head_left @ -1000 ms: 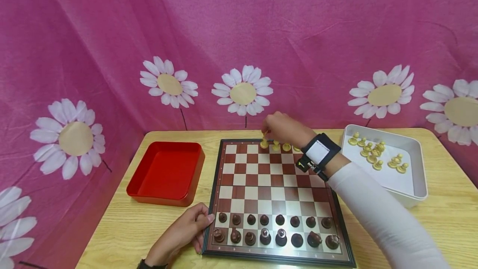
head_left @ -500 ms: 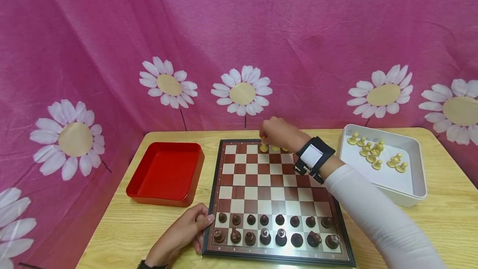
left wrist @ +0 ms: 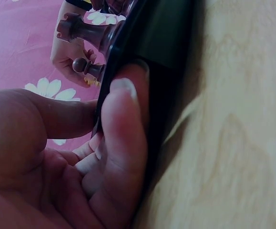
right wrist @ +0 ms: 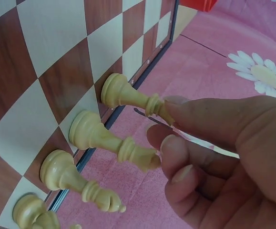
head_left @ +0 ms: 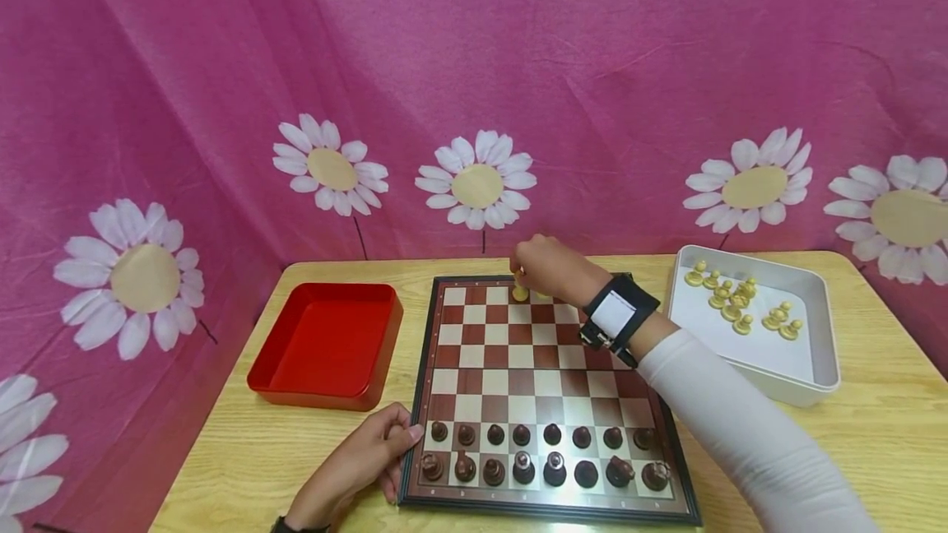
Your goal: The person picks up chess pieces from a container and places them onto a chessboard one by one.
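Note:
My right hand (head_left: 554,268) pinches the top of a cream chess piece (right wrist: 128,94) between thumb and fingers. That piece's base is on a dark square in the board's far row, and its tip is hidden by the thumb. Beside it in the right wrist view stand another tall cream piece (right wrist: 97,136), a cream bishop (right wrist: 66,174) and part of a further one (right wrist: 30,210). At the near left corner, my left hand (head_left: 374,451) grips the edge of the chessboard (head_left: 522,360), thumb on one side and fingers on the other in the left wrist view.
Two rows of dark chess pieces (head_left: 523,467) fill the board's near end. A white tray (head_left: 822,327) with several cream pieces (head_left: 739,300) stands to the right. On the left is a red tray (head_left: 326,344). A pink flowered cloth (head_left: 615,89) hangs behind the wooden table (head_left: 222,434).
The right hand has come slightly lower and left, still holding the same chess piece on its square. The left hand keeps its grip on the board. The head view has shifted slightly.

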Tool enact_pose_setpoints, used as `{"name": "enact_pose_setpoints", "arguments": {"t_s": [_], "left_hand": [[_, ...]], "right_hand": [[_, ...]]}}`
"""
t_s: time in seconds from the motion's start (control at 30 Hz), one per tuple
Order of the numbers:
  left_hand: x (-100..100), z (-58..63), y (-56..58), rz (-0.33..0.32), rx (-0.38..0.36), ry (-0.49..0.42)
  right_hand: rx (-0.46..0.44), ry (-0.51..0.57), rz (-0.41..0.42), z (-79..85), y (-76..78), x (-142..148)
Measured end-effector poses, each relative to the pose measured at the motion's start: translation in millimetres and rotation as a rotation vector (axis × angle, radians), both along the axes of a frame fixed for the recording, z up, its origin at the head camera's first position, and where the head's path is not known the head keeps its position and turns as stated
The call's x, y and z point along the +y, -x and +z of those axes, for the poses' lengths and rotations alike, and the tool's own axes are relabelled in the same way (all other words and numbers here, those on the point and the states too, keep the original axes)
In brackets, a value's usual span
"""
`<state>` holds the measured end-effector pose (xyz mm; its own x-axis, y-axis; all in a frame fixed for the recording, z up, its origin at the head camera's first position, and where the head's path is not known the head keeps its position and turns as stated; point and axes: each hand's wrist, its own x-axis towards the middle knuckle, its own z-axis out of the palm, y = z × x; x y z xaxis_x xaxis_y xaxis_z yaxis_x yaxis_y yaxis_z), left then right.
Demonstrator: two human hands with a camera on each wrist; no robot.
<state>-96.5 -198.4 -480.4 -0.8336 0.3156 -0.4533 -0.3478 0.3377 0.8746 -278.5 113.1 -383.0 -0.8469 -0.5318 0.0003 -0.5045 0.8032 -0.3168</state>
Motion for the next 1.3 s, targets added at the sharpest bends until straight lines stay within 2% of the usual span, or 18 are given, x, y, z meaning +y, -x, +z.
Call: {"name": "enact_pose_setpoints", "arguments": {"t_s": [0.13, 0.33, 0.53, 0.7, 0.97, 1.17, 1.3], "left_hand": [[0, 1.1, 0.1, 0.003, -0.015, 0.009], [1, 0.6, 0.8, 0.003, -0.011, 0.021], [1, 0.4, 0.3, 0.006, -0.019, 0.018], [1, 0.3, 0.6, 0.0, -0.005, 0.016], [1, -0.1, -0.1, -0.002, 0.01, 0.02], [1, 1.2, 0.6, -0.006, 0.011, 0.017], [0, 0.7, 0.0, -0.009, 0.015, 0.018]], "right_hand": [[-0.005, 0.033, -0.003, 1.0, -1.5, 6], [0.045, 0.072, -0.009, 6.8, -4.7, 21], [0.085, 0.075, -0.046, 16.3, -8.6, 46], [0.076, 0.089, -0.102, 24.4, -12.4, 80], [0.164, 0.037, -0.161, 31.2, -9.2, 142], [0.173, -0.016, -0.205, 25.2, -4.2, 192], [0.128, -0.068, -0.227, 16.7, -0.8, 218]]}}
